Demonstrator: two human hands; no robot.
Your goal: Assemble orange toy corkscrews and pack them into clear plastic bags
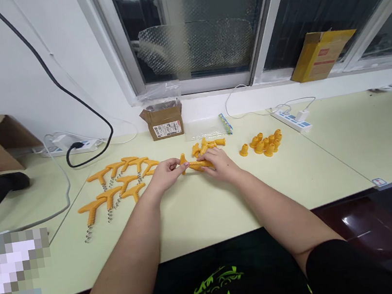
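My left hand [167,173] pinches the T-shaped end of a yellow-orange handle [183,162] at the middle of the table. Around the other end of this piece, my right hand [219,164] is closed, its fingers covering part of it. Just behind my right hand lie more yellow pieces [213,143]. To the left, several orange T-handles with metal spirals [93,209] are spread in rows. Several small yellow flared caps [259,147] stand grouped on the right.
On the pale green table [199,215], a small cardboard box [166,124] and a clear plastic bag [204,129] lie near the wall. Power strips [292,120] with cables sit at both sides. A yellow carton [322,55] leans against the window.
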